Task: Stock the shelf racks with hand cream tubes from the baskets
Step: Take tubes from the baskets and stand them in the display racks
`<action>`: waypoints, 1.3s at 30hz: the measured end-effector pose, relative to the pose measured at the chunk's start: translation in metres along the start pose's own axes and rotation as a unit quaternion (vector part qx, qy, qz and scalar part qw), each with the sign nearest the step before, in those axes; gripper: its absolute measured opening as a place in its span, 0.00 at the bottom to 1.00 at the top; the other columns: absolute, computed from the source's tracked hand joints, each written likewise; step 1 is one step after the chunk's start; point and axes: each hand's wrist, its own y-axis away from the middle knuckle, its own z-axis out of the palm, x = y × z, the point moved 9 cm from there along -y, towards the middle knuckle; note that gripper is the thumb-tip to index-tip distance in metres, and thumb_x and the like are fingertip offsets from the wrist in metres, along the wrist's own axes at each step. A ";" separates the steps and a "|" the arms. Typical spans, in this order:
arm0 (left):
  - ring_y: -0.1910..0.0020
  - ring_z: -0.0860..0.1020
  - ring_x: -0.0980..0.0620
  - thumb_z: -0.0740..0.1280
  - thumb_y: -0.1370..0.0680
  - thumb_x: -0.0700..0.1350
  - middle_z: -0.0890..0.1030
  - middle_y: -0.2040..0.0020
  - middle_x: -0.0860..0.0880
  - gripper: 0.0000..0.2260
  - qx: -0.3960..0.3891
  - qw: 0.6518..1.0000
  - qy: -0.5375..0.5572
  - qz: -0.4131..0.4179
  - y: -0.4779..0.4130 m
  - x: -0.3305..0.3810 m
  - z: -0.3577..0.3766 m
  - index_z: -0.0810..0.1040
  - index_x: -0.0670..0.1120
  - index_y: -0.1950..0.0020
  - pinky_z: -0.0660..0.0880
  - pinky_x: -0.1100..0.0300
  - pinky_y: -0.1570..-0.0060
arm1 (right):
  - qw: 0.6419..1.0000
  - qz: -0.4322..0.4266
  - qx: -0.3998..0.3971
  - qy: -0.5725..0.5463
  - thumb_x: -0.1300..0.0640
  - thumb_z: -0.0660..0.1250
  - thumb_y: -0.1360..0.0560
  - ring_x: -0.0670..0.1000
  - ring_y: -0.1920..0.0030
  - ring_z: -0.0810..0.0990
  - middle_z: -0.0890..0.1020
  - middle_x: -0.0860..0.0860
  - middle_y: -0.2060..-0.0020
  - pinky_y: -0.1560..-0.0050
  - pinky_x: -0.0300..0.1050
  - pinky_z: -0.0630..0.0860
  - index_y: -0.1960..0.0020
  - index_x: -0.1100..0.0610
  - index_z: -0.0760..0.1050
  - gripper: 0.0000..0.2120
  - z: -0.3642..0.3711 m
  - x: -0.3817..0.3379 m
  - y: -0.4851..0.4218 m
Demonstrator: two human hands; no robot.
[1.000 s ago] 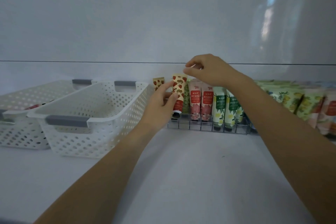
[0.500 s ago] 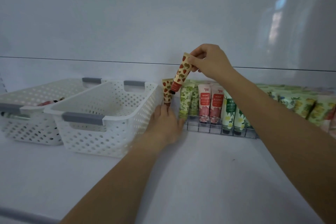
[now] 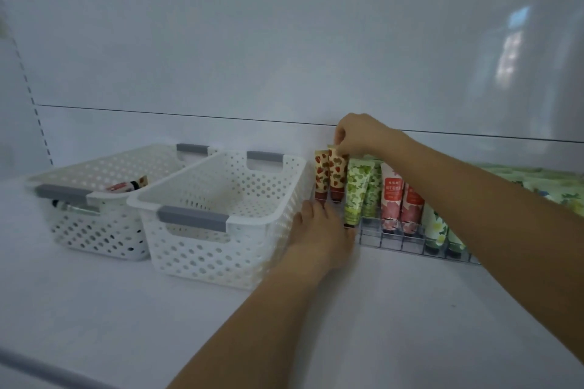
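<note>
right hand (image 3: 360, 136) hangs above the rack's (image 3: 410, 248) left end, its fingertips pinching the top crimp of a strawberry tube (image 3: 337, 174). that tube stands upright, cap down, in the rack's left end, touching a second strawberry tube (image 3: 321, 175) on its left. left hand (image 3: 322, 230) lies back up at the rack's left front corner, fingers reaching to the wire just below the two strawberry caps. whether they clasp the wire or only rest on it, i cannot tell.

along the rack to the right of the held tube stand green tubes (image 3: 355, 193), then pink tubes (image 3: 392, 199), then white tubes (image 3: 437, 227) with a flower print, all cap down. the right forearm crosses over the rack's right part and hides it. beyond the rack's right end lie blurred green packets (image 3: 553, 181).

just left of the rack, touching the left hand's side, sits a white basket (image 3: 221, 249) with grey handles. farther left of the rack sits a second basket (image 3: 94, 230), with a lying tube (image 3: 126, 185) showing over its rim. rack and baskets stand on a white shelf (image 3: 126, 309).
</note>
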 end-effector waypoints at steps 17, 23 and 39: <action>0.40 0.72 0.44 0.56 0.20 0.45 0.75 0.40 0.45 0.17 0.102 0.981 -0.156 0.057 -0.013 -0.009 -0.189 0.68 0.42 0.33 0.70 0.53 0.43 | 0.989 -0.134 -0.001 -0.055 0.59 0.62 0.23 0.45 0.60 0.74 0.77 0.45 0.62 0.62 0.37 0.67 0.60 0.52 0.75 0.08 -0.043 -0.033 0.002; 0.39 0.72 0.48 0.60 0.20 0.47 0.73 0.35 0.47 0.15 0.038 0.983 -0.175 0.045 -0.010 -0.157 -0.201 0.71 0.46 0.34 0.65 0.60 0.41 | 0.965 -0.233 -0.083 -0.087 0.51 0.63 0.23 0.38 0.56 0.77 0.79 0.38 0.58 0.57 0.33 0.70 0.52 0.46 0.76 0.04 -0.012 -0.127 0.015; 0.59 0.75 0.62 0.68 0.26 0.41 0.79 0.50 0.56 0.10 -0.124 0.966 -0.138 0.179 -0.071 -0.290 -0.142 0.78 0.48 0.45 0.71 0.70 0.57 | 0.943 -0.213 -0.254 -0.006 0.47 0.69 0.28 0.35 0.52 0.77 0.80 0.34 0.57 0.52 0.30 0.71 0.52 0.42 0.79 0.06 0.083 -0.258 -0.045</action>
